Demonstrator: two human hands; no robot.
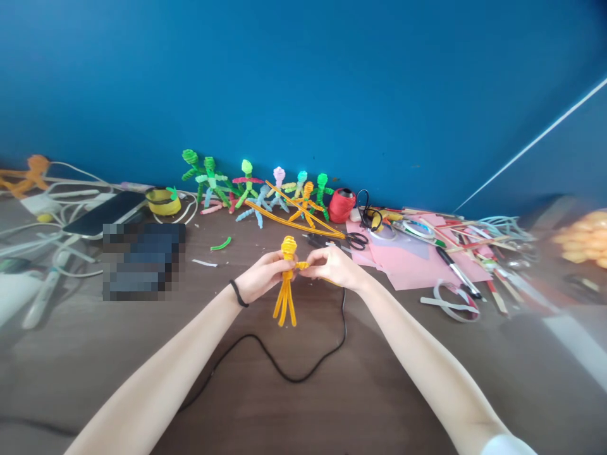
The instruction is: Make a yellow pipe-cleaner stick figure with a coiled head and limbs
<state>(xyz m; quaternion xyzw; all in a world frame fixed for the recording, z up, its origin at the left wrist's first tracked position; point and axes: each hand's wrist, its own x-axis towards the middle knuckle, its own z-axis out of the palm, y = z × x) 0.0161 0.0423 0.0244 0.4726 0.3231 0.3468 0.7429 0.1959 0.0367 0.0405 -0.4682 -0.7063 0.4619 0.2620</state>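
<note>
A yellow-orange pipe cleaner figure (287, 275) hangs upright between my hands, with a coiled head on top and several straight strands spreading below. Pinched around its body just under the head is my left hand (263, 277), which wears a black band at the wrist. On the other side my right hand (331, 266) grips the figure's wound arm (301, 265) between thumb and fingertips. A loose end of pipe cleaner shows under the right hand. My palms hide part of the body.
Behind stand several coloured pipe cleaner figures (246, 180), with loose orange pipe cleaners (294, 222), scissors (356, 241) and a red spool (342, 205). Pink paper (408, 268), a marker (458, 273) and sticks lie right. Left are a phone (107, 213) and cables. A black cord (279, 373) crosses the table.
</note>
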